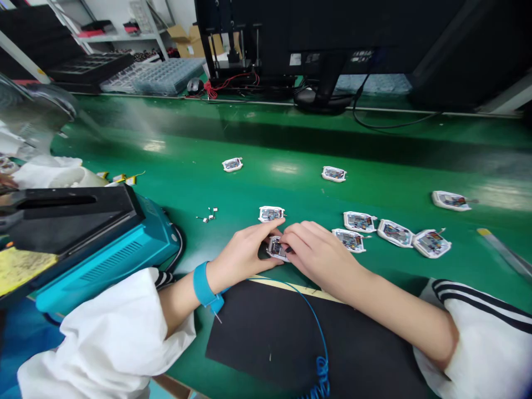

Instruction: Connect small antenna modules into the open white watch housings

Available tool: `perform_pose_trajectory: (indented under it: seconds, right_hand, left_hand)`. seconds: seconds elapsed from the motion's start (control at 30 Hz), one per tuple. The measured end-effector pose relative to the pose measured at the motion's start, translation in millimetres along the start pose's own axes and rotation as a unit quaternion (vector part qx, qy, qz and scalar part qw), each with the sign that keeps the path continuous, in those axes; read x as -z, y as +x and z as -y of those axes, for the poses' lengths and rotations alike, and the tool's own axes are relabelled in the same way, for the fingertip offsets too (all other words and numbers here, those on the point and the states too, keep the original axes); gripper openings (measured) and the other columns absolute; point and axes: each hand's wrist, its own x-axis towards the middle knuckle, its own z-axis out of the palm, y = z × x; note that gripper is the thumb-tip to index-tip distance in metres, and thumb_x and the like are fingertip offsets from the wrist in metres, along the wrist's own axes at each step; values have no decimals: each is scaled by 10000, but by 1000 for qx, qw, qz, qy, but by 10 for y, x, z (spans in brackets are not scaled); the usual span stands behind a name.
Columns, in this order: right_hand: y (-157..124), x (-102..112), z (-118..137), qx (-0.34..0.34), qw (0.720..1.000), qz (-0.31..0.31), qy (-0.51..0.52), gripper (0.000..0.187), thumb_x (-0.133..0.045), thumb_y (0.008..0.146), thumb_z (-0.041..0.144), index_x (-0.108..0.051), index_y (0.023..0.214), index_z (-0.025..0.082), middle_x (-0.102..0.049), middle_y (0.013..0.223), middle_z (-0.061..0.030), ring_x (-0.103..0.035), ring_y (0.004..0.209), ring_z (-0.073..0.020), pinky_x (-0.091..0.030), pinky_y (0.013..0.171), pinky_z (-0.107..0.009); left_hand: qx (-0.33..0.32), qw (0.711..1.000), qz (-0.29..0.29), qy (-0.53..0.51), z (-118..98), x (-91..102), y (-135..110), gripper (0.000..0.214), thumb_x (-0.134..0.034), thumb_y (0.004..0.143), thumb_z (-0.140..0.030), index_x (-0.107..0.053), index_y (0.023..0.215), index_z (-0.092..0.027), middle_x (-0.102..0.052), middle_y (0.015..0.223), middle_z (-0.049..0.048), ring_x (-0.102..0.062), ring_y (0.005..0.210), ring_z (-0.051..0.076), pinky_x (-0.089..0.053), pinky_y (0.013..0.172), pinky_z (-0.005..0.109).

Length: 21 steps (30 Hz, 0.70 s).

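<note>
Both hands meet over a small white-cased circuit module (276,247) on the green mat. My left hand (245,252), with a blue wrist strap (203,285) on its wrist, pinches the module's left side. My right hand (318,252) has its fingers curled onto the module's right edge. Another identical module (271,213) lies just beyond the fingertips. Three more modules (359,221) lie in a row to the right of my right hand.
A teal and black device (103,244) stands at the left. A black pad (291,332) lies in front with a blue coiled cord (320,360) over it. Tiny metal parts (209,216) and single modules (232,164) (333,173) (451,200) dot the green table (166,160). A monitor stand (320,97) is at the back.
</note>
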Motion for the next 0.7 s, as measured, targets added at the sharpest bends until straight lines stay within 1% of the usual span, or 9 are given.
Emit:
perform_pose_trajectory:
  seconds: [0.1, 0.2, 0.37, 0.47, 0.57, 0.63, 0.7]
  right_hand:
    - [41, 27, -28, 14, 1000, -17, -20, 123, -469, 787, 135, -586, 819, 112, -516, 700, -57, -411, 646, -163, -350, 581, -289]
    - [69, 27, -58, 31, 998, -44, -30, 158, -462, 794, 144, -574, 682, 133, -506, 639, -46, -390, 599, -150, -323, 543, -282]
    - [98, -48, -95, 35, 996, -78, 11, 175, -456, 807, 162, -548, 661, 138, -512, 631, -31, -378, 590, -132, -328, 545, -270]
    - [89, -113, -98, 7, 992, -81, 93, 160, -464, 814, 183, -546, 684, 138, -521, 652, -32, -400, 617, -129, -359, 568, -264]
    - [68, -131, -90, -20, 977, -89, 195, 122, -454, 812, 128, -562, 756, 133, -554, 718, -39, -439, 674, -127, -400, 610, -247]
    - [59, -109, -85, -21, 973, -89, 214, 177, -403, 814, 71, -568, 831, 132, -577, 780, -43, -454, 707, -128, -416, 625, -243]
    - [57, -80, -84, -15, 977, -88, 195, 239, -358, 814, 43, -564, 902, 128, -591, 835, -49, -462, 723, -133, -426, 639, -254]
  left_hand:
    - [3, 999, -18, -37, 15, -6, 0, 613, -624, 682, -197, -334, 1222, -205, -573, 1032, 41, -562, 914, 141, -476, 826, 287]
    - [11, 998, -31, -62, 7, 4, 9, 633, -635, 662, -169, -333, 1217, -213, -584, 998, 22, -567, 876, 122, -478, 823, 267]
    - [17, 995, -30, -94, -7, 11, 12, 660, -659, 644, -183, -332, 1217, -204, -592, 965, 12, -573, 822, 106, -484, 815, 256]
    - [18, 993, -20, -116, -19, 3, 8, 665, -666, 641, -201, -330, 1215, -196, -599, 975, 28, -584, 843, 124, -490, 813, 269]
    - [19, 992, -25, -123, -33, -12, 5, 661, -673, 634, -215, -339, 1204, -185, -604, 968, 35, -593, 843, 131, -498, 798, 266]
    - [23, 993, -40, -113, -36, -21, 6, 650, -675, 629, -222, -349, 1191, -185, -606, 958, 31, -596, 826, 128, -502, 786, 263]
    - [27, 993, -56, -101, -32, -26, 8, 636, -673, 627, -225, -356, 1177, -189, -607, 960, 26, -598, 808, 124, -503, 782, 265]
